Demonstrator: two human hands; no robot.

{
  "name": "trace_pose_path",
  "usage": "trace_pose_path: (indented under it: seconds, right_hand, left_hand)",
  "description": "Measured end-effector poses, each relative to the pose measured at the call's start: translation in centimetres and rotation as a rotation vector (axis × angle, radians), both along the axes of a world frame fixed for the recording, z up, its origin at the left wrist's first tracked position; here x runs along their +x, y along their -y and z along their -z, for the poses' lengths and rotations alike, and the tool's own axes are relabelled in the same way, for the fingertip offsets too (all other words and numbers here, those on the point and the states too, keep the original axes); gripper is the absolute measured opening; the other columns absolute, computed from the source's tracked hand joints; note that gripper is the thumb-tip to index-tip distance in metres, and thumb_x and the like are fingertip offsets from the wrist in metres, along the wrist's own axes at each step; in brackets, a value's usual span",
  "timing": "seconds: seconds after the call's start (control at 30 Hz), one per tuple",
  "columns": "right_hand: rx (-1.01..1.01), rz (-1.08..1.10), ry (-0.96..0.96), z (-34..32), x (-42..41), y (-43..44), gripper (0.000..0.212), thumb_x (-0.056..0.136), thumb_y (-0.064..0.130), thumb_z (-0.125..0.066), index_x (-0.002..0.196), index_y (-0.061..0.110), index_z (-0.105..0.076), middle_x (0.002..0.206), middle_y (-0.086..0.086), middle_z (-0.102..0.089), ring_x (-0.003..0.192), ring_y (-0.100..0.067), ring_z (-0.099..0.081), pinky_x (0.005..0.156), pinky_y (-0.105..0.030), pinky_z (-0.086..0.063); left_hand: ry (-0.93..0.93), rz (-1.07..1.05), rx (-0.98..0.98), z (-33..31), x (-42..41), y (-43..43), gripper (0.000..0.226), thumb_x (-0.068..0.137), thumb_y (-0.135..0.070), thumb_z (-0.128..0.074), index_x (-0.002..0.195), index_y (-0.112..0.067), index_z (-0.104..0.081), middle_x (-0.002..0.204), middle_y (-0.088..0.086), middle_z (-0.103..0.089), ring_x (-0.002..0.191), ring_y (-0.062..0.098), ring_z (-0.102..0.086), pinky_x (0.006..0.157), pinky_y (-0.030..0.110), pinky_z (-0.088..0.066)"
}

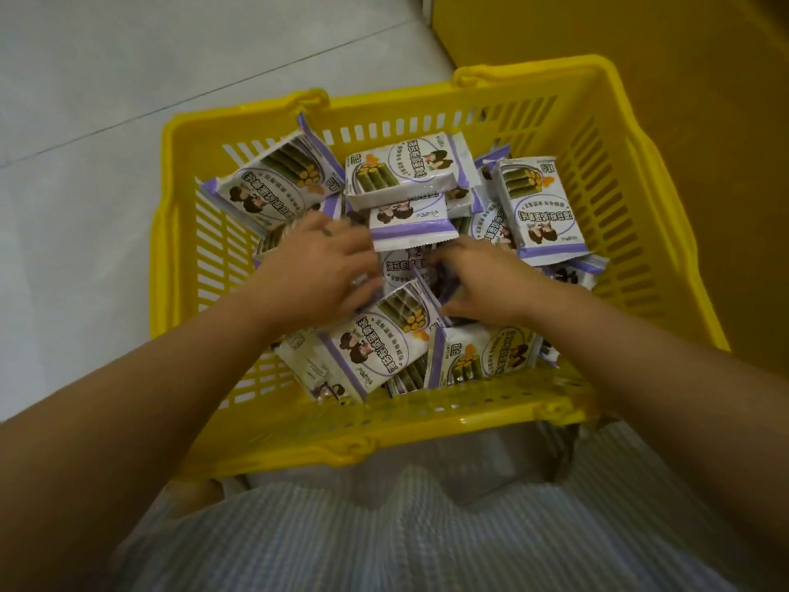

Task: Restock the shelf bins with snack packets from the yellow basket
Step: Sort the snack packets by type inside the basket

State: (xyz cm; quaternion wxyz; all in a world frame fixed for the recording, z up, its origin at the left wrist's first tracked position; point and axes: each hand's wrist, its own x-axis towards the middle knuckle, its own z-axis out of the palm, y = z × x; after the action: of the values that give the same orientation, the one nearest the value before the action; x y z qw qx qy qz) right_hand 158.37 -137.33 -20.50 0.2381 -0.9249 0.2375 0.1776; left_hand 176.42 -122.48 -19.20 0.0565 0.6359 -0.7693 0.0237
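Both hands (318,267) (478,282) among Chinese-labelled snack packets (405,173)

Fingertips of left hand (318,267) were buried under the snack packets (405,173); grip could not be judged. Right hand (478,284) likewise, fingers tucked among packets at pile centre, closure unclear. Lower packets were mostly covered by upper ones, count not readable. Print on wrappers was too small and blurred to read. Near wall of the yellow basket (384,425) hid the packet bottoms behind it. Both forearms were cut by the frame edges. Yellow panel (640,32) at top right was cropped, identity uncertain.
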Motion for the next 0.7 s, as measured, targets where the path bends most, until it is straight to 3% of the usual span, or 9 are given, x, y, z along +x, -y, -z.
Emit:
trace_pose_path:
  seconds: [0.1, 0.2, 0.3, 0.4, 0.47, 0.53, 0.6, 0.7]
  right_hand:
    - [0.014, 0.062, -0.015, -0.4, -0.1, 0.4, 0.067, 0.077, 0.011, -0.072, 0.136, 0.015, -0.041, 0.123, -0.010, -0.051, 0.107, -0.029, -0.053, 0.076, -0.032, -0.043]
    - [-0.078, 0.002, -0.097, -0.7, -0.1, 0.5, 0.050, 0.077, 0.004, -0.066, 0.123, 0.015, -0.049, 0.107, -0.011, -0.059, 0.090, -0.029, -0.058, 0.062, -0.032, -0.043]
    - [-0.081, -0.039, -0.088, -1.1, -0.4, 0.5, 0.038, 0.077, 0.004, -0.063, 0.113, 0.018, -0.059, 0.102, -0.006, -0.061, 0.088, -0.026, -0.058, 0.063, -0.032, -0.047]
    - [0.019, -0.015, -0.008, -2.2, -0.7, 1.0, 0.037, 0.077, 0.012, -0.073, 0.111, 0.022, -0.063, 0.094, 0.005, -0.061, 0.077, -0.011, -0.055, 0.063, -0.024, -0.043]
    - [0.114, 0.092, 0.097, -3.8, -0.8, 1.6, 0.033, 0.077, 0.019, -0.078, 0.106, 0.025, -0.063, 0.085, 0.016, -0.056, 0.069, 0.002, -0.049, 0.058, -0.016, -0.037]
    - [0.188, 0.239, 0.213, -5.6, -0.9, 2.6, 0.031, 0.076, 0.025, -0.079, 0.102, 0.026, -0.063, 0.089, 0.020, -0.055, 0.074, 0.006, -0.051, 0.062, -0.015, -0.039]
    - [0.205, 0.365, 0.306, -7.2, -1.0, 3.8, 0.031, 0.075, 0.027, -0.079, 0.103, 0.025, -0.064, 0.091, 0.014, -0.060, 0.078, 0.002, -0.056, 0.065, -0.019, -0.044]
    - [0.137, 0.522, 0.426, -8.4, -1.4, 5.1, 0.021, 0.079, 0.022, -0.073, 0.097, 0.023, -0.063, 0.088, 0.005, -0.061, 0.077, -0.009, -0.058, 0.063, -0.021, -0.044]
  left_hand:
    - [0.172, -0.027, 0.380, 1.0, -1.7, -0.8, 0.057, 0.089, -0.065, -0.028, 0.106, -0.024, -0.062, 0.097, -0.006, -0.067, 0.096, 0.019, -0.058, 0.093, 0.041, -0.028]
    - [0.210, -0.119, 0.478, 1.9, -2.9, -1.1, 0.061, 0.084, -0.070, -0.036, 0.118, -0.023, -0.055, 0.100, -0.003, -0.067, 0.104, 0.019, -0.056, 0.097, 0.042, -0.017]
    - [-0.014, -0.174, 0.463, 1.4, -2.9, -0.7, 0.046, 0.083, -0.065, -0.051, 0.116, -0.033, -0.055, 0.087, -0.011, -0.064, 0.095, 0.014, -0.057, 0.094, 0.036, -0.020]
    - [-0.380, -0.225, 0.530, -0.4, -2.5, -0.4, 0.031, 0.083, -0.049, -0.065, 0.111, -0.037, -0.063, 0.096, -0.016, -0.067, 0.079, 0.006, -0.057, 0.080, 0.028, -0.035]
    - [-0.705, -0.307, 0.614, -2.3, -1.6, 0.0, 0.022, 0.081, -0.042, -0.071, 0.102, -0.036, -0.067, 0.089, -0.016, -0.069, 0.071, 0.002, -0.062, 0.066, 0.025, -0.047]
    - [-0.925, -0.390, 0.666, -4.2, 0.1, 0.4, 0.025, 0.076, -0.044, -0.072, 0.099, -0.034, -0.070, 0.086, -0.012, -0.072, 0.071, 0.003, -0.068, 0.062, 0.021, -0.054]
    - [-0.999, -0.449, 0.683, -5.8, 2.2, 0.5, 0.032, 0.073, -0.046, -0.070, 0.102, -0.034, -0.070, 0.090, -0.011, -0.074, 0.077, 0.008, -0.072, 0.064, 0.023, -0.058]
    - [-1.022, -0.538, 0.551, -7.0, 4.7, 0.1, 0.035, 0.073, -0.046, -0.069, 0.106, -0.034, -0.070, 0.092, -0.007, -0.075, 0.081, 0.014, -0.073, 0.067, 0.030, -0.058]
